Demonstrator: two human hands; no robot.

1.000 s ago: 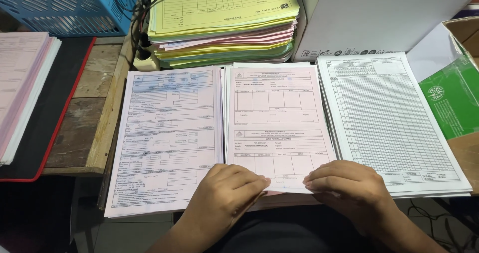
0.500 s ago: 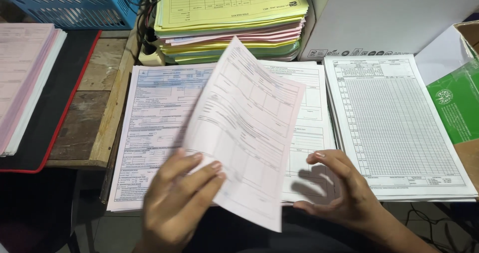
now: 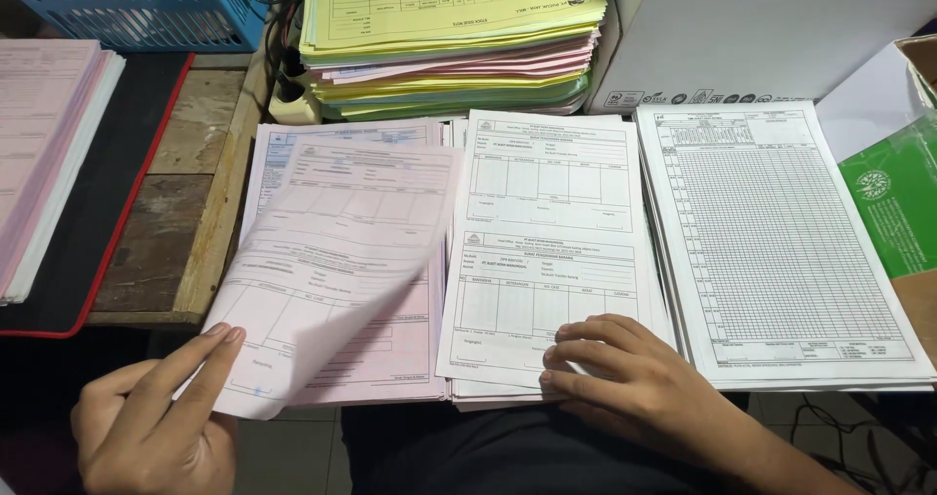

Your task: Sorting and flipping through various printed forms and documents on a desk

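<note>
Three form piles lie side by side along the near edge of the table point(image 3: 210, 222). Over the leftmost, a pink pile point(image 3: 390, 358), the left hand point(image 3: 156, 422) holds a loose pink sheet point(image 3: 332, 261) by its near left corner, fingers straight along the paper's underside; the thumb is hidden, so how it grips cannot be told. The sheet curls up and casts a shadow on the pile below. The right hand point(image 3: 634, 383) lies flat with fingers slightly spread, pressing the near edge of the middle pile point(image 3: 547, 241), whose top form is white. Just right of it sits a white pile of grid forms point(image 3: 781, 251).

At the far edge a tall stack of yellow, pink and green paper point(image 3: 449, 36) stands behind the piles, a white box point(image 3: 771, 26) to its right and a blue basket point(image 3: 137, 2) at the far left corner. Another pink stack point(image 3: 44, 153) rests at the left edge on a black mat point(image 3: 98, 222). A green packet point(image 3: 898, 192) shows at the right edge.
</note>
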